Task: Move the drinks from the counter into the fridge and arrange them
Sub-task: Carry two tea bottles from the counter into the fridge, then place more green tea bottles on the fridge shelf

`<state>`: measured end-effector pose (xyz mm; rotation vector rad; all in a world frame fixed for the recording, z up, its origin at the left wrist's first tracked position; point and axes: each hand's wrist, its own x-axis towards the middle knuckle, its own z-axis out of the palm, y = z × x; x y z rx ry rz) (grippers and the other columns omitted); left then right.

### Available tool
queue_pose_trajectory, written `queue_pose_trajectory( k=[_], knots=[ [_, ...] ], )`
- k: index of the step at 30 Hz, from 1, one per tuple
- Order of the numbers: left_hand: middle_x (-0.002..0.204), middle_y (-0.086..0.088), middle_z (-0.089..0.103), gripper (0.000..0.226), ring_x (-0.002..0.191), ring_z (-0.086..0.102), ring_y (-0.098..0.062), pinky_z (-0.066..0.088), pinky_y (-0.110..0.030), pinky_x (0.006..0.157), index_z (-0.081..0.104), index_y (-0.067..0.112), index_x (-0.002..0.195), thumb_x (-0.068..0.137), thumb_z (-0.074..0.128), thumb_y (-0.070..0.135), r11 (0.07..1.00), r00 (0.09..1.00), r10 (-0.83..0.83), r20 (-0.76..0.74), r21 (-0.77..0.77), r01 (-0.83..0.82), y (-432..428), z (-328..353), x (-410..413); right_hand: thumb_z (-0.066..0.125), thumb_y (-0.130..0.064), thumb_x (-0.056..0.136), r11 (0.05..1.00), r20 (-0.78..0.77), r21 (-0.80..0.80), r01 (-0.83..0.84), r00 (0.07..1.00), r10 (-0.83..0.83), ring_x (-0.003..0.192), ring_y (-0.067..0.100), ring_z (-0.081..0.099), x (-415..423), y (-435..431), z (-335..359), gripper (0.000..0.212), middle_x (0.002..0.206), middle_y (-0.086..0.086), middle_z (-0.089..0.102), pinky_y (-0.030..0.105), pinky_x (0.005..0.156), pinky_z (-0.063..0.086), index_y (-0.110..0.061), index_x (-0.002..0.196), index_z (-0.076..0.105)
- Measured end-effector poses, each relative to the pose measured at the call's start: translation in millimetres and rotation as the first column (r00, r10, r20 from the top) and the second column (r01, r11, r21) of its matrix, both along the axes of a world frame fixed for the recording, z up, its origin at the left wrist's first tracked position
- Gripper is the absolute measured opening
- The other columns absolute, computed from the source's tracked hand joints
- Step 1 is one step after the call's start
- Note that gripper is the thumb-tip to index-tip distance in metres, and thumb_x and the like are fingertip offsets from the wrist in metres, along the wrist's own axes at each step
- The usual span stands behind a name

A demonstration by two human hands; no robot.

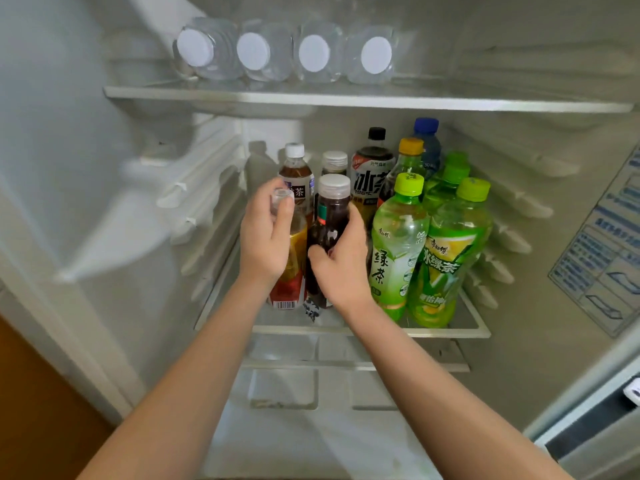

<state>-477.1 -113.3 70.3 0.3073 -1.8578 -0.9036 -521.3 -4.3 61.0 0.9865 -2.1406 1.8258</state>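
1. Two bare forearms reach into the open fridge. The left hand (265,233) is curled round the neck of a red-labelled bottle (289,271), and the right hand (341,261) is wrapped about the body of a dark juice bottle (329,216).
2. Both bottles stand upright at the front left of the middle shelf (450,332), close side by side. The juice bottle is just beside a green tea bottle (398,244).
3. The step in hand looks to be seating this pair in the front row. It is best done by keeping the bases flat on the glass, sliding rather than lifting, and letting go of one bottle at a time.
4. Behind them stand a brown tea bottle (296,171) and an iced tea bottle (372,171). Pushing the pair too far back could tip them.
5. Farthest off, four water bottles (254,51) lie on their sides on the upper shelf (346,100), caps outward. The counter is out of view.
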Motion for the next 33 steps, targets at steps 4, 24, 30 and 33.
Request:
queue_pose_trajectory(
  k=[4, 24, 30, 33],
  knots=[
    [0.146, 0.013, 0.033, 0.070, 0.133, 0.034, 0.000, 0.030, -0.026, 0.108, 0.023, 0.024, 0.148, 0.086, 0.047, 0.047, 0.966, 0.998, -0.057, 0.008, 0.253, 0.053, 7.0, -35.5, 20.4, 0.059, 0.002, 0.075, 0.989, 0.004, 0.144, 0.032, 0.999, -0.033, 0.128, 0.022, 0.029, 9.0, 8.7, -39.2, 0.091, 0.140, 0.014, 0.034, 0.020, 0.106, 0.016, -0.010, 0.149, 0.008],
    [0.145, -0.014, 0.036, 0.069, 0.135, 0.035, -0.022, 0.035, -0.041, 0.111, 0.023, 0.010, 0.149, 0.092, 0.059, 0.026, 0.994, 0.963, 0.000, 0.271, 0.108, -0.030, 0.4, -76.8, 23.5, 0.057, -0.021, 0.091, 0.896, 0.016, 0.421, 0.142, 0.986, -0.163, 0.136, 0.031, 0.032, 17.1, 4.2, -57.7, 0.088, 0.149, 0.016, 0.030, 0.041, 0.109, 0.033, -0.016, 0.151, -0.007],
    [0.138, -0.015, 0.041, 0.047, 0.131, 0.039, -0.022, 0.035, -0.040, 0.110, 0.041, 0.003, 0.135, 0.092, 0.053, 0.017, 0.999, 0.999, 0.029, 0.015, 0.038, -0.029, 38.7, -97.5, 70.2, 0.058, -0.006, 0.087, 0.923, -0.060, 0.341, 0.177, 0.984, -0.166, 0.127, 0.025, 0.046, 64.1, 60.6, -76.9, 0.043, 0.134, 0.011, 0.052, 0.022, 0.104, 0.030, -0.002, 0.129, 0.050],
    [0.125, -0.010, 0.050, 0.037, 0.121, 0.042, -0.009, 0.032, -0.024, 0.107, 0.054, 0.003, 0.122, 0.089, 0.050, 0.019, 0.982, 0.980, -0.155, 0.128, -0.092, 0.167, 68.5, -123.9, 106.7, 0.059, -0.003, 0.083, 0.895, -0.124, 0.374, 0.242, 0.970, -0.210, 0.121, 0.026, 0.052, 88.6, 101.4, -94.7, 0.034, 0.126, 0.011, 0.058, 0.028, 0.100, 0.037, -0.002, 0.117, 0.059]
  ],
)
